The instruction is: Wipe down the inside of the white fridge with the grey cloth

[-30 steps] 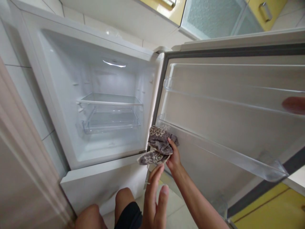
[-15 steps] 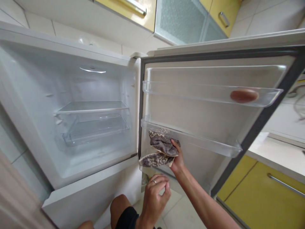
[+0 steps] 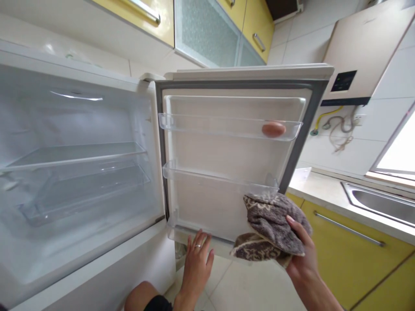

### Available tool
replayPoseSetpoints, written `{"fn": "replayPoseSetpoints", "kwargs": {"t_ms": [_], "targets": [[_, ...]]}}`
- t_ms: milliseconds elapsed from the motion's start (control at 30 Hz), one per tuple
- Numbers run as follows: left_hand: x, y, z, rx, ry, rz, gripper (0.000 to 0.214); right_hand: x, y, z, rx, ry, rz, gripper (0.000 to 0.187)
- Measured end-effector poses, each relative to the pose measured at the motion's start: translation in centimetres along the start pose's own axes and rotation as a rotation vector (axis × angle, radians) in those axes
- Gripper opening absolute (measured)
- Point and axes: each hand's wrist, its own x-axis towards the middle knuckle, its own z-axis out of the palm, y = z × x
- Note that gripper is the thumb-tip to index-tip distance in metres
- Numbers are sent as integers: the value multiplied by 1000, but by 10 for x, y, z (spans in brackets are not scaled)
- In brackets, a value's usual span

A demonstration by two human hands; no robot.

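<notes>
My right hand [image 3: 301, 250] grips a bunched grey-brown patterned cloth [image 3: 275, 222], held near the lower free corner of the open fridge door [image 3: 220, 207]. My left hand [image 3: 197, 263] is empty, its fingers stretched out at the door's bottom clear shelf [image 3: 181, 233]; whether they touch it I cannot tell. Above are a middle clear door shelf [image 3: 220, 179] and a top one [image 3: 210, 123], which holds a brown egg [image 3: 274, 128] at its right end. To the left, the fridge compartment [image 3: 97, 116] has a glass shelf [image 3: 78, 152] over a clear drawer [image 3: 94, 185].
Yellow cabinets [image 3: 346, 255] and a counter with a metal sink [image 3: 382, 201] stand at the right. A water heater [image 3: 363, 56] hangs on the tiled wall, with hoses below it. Frosted-glass cupboards [image 3: 207, 32] are overhead. My bent knee [image 3: 141, 296] is close to the fridge.
My right hand has carried the cloth rightward, from the door's hinge side to its free edge. My left hand has opened from a loose curl. The view has turned right.
</notes>
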Motion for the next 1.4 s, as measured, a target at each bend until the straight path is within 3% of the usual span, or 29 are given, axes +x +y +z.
{"fn": "replayPoseSetpoints", "kwargs": {"t_ms": [133, 233, 367, 433, 500, 567, 700, 767, 867, 967, 1167, 1267, 1400], "targets": [[4, 5, 4, 18, 18, -63, 38, 0, -18, -17, -170, 224, -295, 36], [7, 12, 0, 2, -26, -106, 37, 14, -22, -18, -302, 234, -550, 42], [9, 17, -4, -26, -134, -146, 43, 36, -31, -7, -459, 226, -765, 58], [9, 20, -4, -29, -198, -187, 46, 40, -39, 1, -658, 138, -1015, 60], [10, 23, -5, -28, -246, -227, 48, 36, -45, 11, -866, -68, -1303, 61], [10, 27, -4, -22, -259, -247, 50, 29, -45, 21, -944, -263, -1458, 57], [9, 30, -1, 1, -206, -220, 51, 18, -22, 37, -983, -300, -1427, 32], [8, 29, 1, 9, -181, -198, 52, 16, -4, 47, -1037, -368, -1461, 34], [6, 27, 5, 22, -152, -175, 56, 13, 25, 73, -1066, -593, -1489, 47], [4, 28, 8, 39, -139, -166, 57, 8, 54, 115, -994, -712, -1501, 55], [0, 31, 6, 6, -239, -219, 67, -4, 111, 213, -1025, -722, -1812, 35], [-2, 30, 4, -40, -250, -236, 69, -11, 135, 251, -1110, -902, -1841, 29], [-3, 27, 1, -81, -259, -240, 70, -19, 149, 288, -1257, -1205, -1687, 31]]}}
